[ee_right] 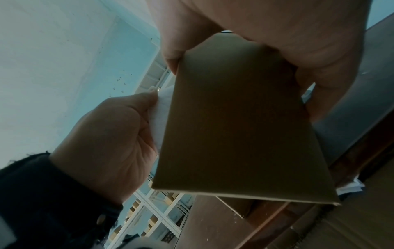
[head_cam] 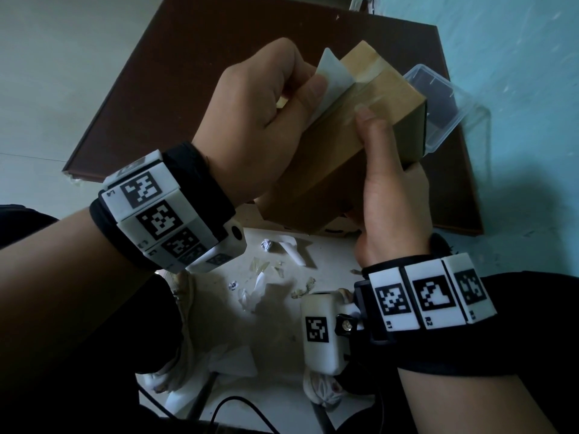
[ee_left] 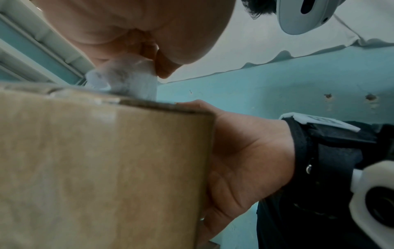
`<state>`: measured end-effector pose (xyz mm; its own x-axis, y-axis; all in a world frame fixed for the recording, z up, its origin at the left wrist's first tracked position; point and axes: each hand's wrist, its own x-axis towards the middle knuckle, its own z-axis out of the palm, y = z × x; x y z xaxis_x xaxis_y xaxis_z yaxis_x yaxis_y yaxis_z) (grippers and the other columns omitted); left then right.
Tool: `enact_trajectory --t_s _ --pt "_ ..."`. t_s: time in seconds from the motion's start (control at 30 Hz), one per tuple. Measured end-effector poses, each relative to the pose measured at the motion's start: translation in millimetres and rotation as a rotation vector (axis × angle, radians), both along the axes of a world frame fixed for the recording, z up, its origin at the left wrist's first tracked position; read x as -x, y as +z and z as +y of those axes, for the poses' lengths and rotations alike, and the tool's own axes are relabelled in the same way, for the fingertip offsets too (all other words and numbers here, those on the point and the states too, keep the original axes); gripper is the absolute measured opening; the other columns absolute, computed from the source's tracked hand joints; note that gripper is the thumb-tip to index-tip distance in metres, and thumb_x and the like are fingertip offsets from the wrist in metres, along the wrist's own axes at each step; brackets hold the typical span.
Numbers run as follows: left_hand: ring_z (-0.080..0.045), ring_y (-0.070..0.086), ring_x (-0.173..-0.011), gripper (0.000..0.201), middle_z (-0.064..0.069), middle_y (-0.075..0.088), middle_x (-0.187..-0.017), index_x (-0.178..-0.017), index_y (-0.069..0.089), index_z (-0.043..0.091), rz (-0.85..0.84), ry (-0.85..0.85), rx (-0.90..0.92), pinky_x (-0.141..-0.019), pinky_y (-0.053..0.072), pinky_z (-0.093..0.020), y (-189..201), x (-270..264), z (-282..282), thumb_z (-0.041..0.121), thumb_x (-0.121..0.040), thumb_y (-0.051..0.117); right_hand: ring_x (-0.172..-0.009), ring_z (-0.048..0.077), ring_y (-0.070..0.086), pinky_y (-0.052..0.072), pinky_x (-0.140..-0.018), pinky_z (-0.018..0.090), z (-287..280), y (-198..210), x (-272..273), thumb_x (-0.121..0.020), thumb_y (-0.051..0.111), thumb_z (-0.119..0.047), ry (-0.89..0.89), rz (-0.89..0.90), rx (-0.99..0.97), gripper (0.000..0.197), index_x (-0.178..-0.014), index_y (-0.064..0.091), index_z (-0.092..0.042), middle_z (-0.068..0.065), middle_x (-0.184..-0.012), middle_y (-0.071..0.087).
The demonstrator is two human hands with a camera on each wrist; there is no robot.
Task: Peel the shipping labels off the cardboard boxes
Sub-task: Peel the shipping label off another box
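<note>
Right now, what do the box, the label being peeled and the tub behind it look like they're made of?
Box: brown cardboard, matte, with glossy clear tape along its top seam.
Label: thin white sheet, probably paper, smooth; it curls where the left hand pinches it.
Tub: clear, rigid-looking plastic, glossy; the dark board shows through it.

One cardboard box (head_cam: 341, 158); one label (head_cam: 332, 79) (half lifted); one plastic container (head_cam: 451, 104); two hands
</note>
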<state>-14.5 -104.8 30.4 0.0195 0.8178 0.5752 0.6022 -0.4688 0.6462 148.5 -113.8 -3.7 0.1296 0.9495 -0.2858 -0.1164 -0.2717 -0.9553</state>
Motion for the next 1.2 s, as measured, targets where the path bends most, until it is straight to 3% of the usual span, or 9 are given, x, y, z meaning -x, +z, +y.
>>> enact_trajectory --t_s 0.07,0.23,0.33,0.4,0.47,0.87,1.0,1.13,1.2 --pt "-0.007 0.06 -0.084 0.026 0.002 0.065 -0.097 -0.097 0.062 -0.004 -0.001 0.009 0.003 -0.068 0.045 -0.014 0 -1 0 0.019 -0.105 0.054 -0.127 0.029 0.07 0.062 -0.069 0.026 0 0 0 -0.02 0.077 -0.101 0.008 0.012 0.002 0.157 -0.154 0.054 -0.02 0.005 -0.142 0.07" --pt "-0.01 0.062 -0.087 0.026 0.0 0.068 -0.101 -0.099 0.062 -0.004 -0.015 0.011 0.023 -0.069 0.049 -0.023 0 -1 -2 0.019 -0.105 0.053 -0.129 0.026 0.069 0.063 -0.098 0.046 -1 2 2 -0.031 0.083 -0.097 0.014 0.054 0.017 0.148 -0.155 0.052 -0.024 0.001 -0.144 0.069" --pt "-0.012 0.062 -0.086 0.025 0.001 0.067 -0.101 -0.099 0.062 -0.004 -0.022 0.012 0.031 -0.069 0.049 -0.026 0 -1 -2 0.018 -0.105 0.053 -0.123 0.021 0.073 0.065 -0.094 0.046 -7 12 7 -0.051 0.088 -0.088 -0.041 0.058 -0.012 0.122 -0.15 0.056 -0.024 -0.002 -0.136 0.073" --pt "-0.014 0.06 -0.085 0.025 0.0 0.065 -0.098 -0.099 0.061 -0.006 -0.026 0.024 0.031 -0.068 0.048 -0.026 1 -2 -2 0.017 -0.105 0.052 -0.11 0.014 0.078 0.068 -0.087 0.043 -10 16 6 -0.076 0.09 -0.062 -0.122 0.055 -0.039 0.081 -0.141 0.062 -0.022 -0.004 -0.124 0.079" --pt "-0.017 0.058 -0.082 0.026 -0.005 0.064 -0.096 -0.098 0.061 -0.008 -0.031 0.033 0.024 -0.067 0.045 -0.025 0 -3 -2 0.016 -0.104 0.052 -0.105 0.01 0.079 0.069 -0.083 0.04 -14 20 6 -0.084 0.088 -0.05 -0.145 0.051 -0.02 0.066 -0.138 0.063 -0.023 -0.005 -0.12 0.08" --pt "-0.02 0.056 -0.081 0.025 -0.011 0.064 -0.095 -0.098 0.059 -0.008 -0.049 0.047 0.042 -0.066 0.042 -0.024 -1 -4 -3 0.014 -0.104 0.05 -0.102 0.012 0.08 0.069 -0.08 0.039 -12 21 10 -0.071 0.09 -0.056 -0.173 0.053 -0.011 0.093 -0.145 0.055 -0.014 -0.001 -0.121 0.08" --pt "-0.021 0.055 -0.082 0.025 -0.013 0.063 -0.097 -0.096 0.058 -0.008 -0.049 0.068 0.03 -0.068 0.04 -0.02 -1 -4 -2 0.014 -0.104 0.049 -0.099 0.009 0.08 0.069 -0.083 0.041 -12 20 10 -0.068 0.088 -0.057 -0.176 0.038 -0.029 0.092 -0.143 0.056 -0.014 -0.004 -0.117 0.081" --pt "-0.023 0.055 -0.082 0.025 -0.013 0.062 -0.096 -0.098 0.058 -0.007 -0.057 0.081 0.019 -0.067 0.043 -0.027 -2 -5 -2 0.014 -0.105 0.048 -0.091 0.009 0.08 0.069 -0.081 0.04 -12 21 9 -0.073 0.093 -0.051 -0.183 0.048 -0.046 0.078 -0.133 0.064 -0.012 0.0 -0.111 0.082" --pt "-0.023 0.055 -0.08 0.025 -0.013 0.061 -0.095 -0.098 0.058 -0.007 -0.061 0.078 0.023 -0.067 0.043 -0.026 -2 -5 -2 0.014 -0.105 0.047 -0.09 0.009 0.08 0.069 -0.082 0.041 -12 21 9 -0.068 0.092 -0.054 -0.182 0.039 -0.046 0.083 -0.133 0.064 -0.012 0.001 -0.111 0.082"
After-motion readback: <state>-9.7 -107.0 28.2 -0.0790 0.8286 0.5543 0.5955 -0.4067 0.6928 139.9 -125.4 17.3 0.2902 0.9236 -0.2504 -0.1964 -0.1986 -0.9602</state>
